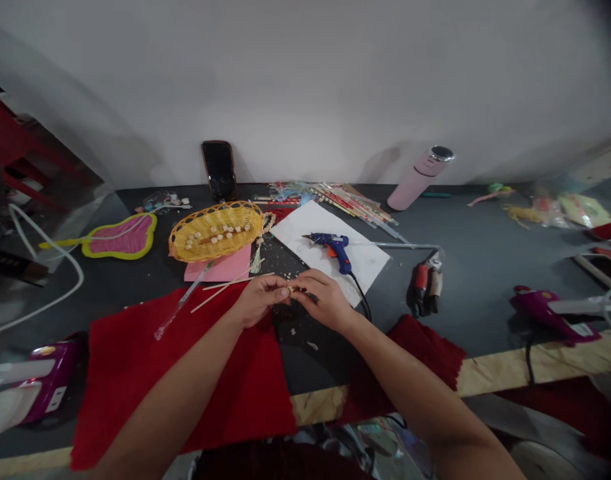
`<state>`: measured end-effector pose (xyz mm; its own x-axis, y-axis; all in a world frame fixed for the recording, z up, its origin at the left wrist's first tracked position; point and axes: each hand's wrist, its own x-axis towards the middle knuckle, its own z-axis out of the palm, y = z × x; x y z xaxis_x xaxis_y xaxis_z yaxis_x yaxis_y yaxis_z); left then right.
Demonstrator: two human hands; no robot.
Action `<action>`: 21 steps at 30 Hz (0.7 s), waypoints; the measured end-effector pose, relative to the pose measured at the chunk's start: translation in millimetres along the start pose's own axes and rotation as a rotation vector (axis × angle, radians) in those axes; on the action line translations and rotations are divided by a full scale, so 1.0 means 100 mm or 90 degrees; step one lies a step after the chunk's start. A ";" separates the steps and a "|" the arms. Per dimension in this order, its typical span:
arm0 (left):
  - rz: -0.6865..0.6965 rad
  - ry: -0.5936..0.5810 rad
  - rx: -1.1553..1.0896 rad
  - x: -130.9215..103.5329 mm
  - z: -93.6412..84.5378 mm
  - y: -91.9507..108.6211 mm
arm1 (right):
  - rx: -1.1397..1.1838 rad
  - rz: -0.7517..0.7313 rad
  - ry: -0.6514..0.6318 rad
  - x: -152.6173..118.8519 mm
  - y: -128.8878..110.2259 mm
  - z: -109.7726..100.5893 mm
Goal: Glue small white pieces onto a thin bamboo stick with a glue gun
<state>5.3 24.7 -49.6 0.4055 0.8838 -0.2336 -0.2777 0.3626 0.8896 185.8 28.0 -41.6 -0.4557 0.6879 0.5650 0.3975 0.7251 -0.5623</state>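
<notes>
My left hand (259,300) and my right hand (322,299) meet at the middle of the table, fingers pinched together on a small pale piece (291,290) too tiny to make out. Thin light sticks (216,293) lie beside my left hand. Behind it, a yellow woven basket (205,248) holds small pale pieces and rests partly over a pink sheet (225,267). A blue glue gun (335,248) lies on white paper (298,230) behind my right hand. Red cloth (250,373) spreads under my left forearm.
Pliers (426,287) lie right of the paper. A pink bottle (418,180) and a phone (219,170) stand near the wall, with patterned strips (350,203) between them. Purple devices (52,380) sit at both sides. A pink fan (120,239) lies left.
</notes>
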 end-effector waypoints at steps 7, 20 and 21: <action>-0.012 -0.026 -0.060 0.00 0.00 0.00 | 0.004 -0.011 -0.014 0.01 -0.02 -0.02; -0.003 -0.023 -0.065 -0.01 -0.01 -0.01 | -0.001 -0.014 0.003 0.01 -0.06 0.02; -0.013 -0.025 -0.073 0.00 -0.01 -0.01 | 0.021 0.009 -0.004 0.01 -0.06 0.02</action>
<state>4.3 24.3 -50.6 0.4455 0.8641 -0.2340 -0.3660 0.4144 0.8333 181.0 23.9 -39.1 -0.4551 0.6982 0.5525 0.3784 0.7134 -0.5898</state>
